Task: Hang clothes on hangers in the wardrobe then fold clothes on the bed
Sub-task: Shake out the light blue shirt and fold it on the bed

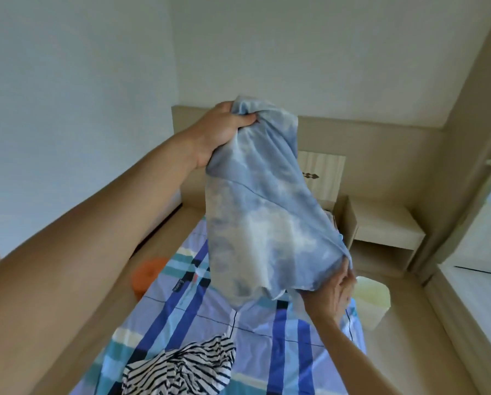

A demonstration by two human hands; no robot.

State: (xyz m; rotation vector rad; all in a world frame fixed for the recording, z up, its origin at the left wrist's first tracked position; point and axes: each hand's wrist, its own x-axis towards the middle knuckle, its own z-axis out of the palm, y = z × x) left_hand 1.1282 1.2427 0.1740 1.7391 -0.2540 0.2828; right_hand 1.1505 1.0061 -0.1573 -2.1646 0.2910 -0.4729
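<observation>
Tie-dye garment [264, 206] stretched diagonally, left hand [224, 129] high, right hand [328, 292] low

I see the bed [295, 352] across the lower middle of the frame, covered by a blue checked sheet [164, 323]. A black-and-white striped garment [181, 369] lies crumpled on it at bottom centre.

I see soft, even daylight, brightest at the right edge; shadows are faint. My wide lens bends the walls [67, 67], and the right hand [328, 293] looks slightly blurred.

the small dark tag [178, 285] on the bedsheet [295, 337] is too blurred to read.
</observation>
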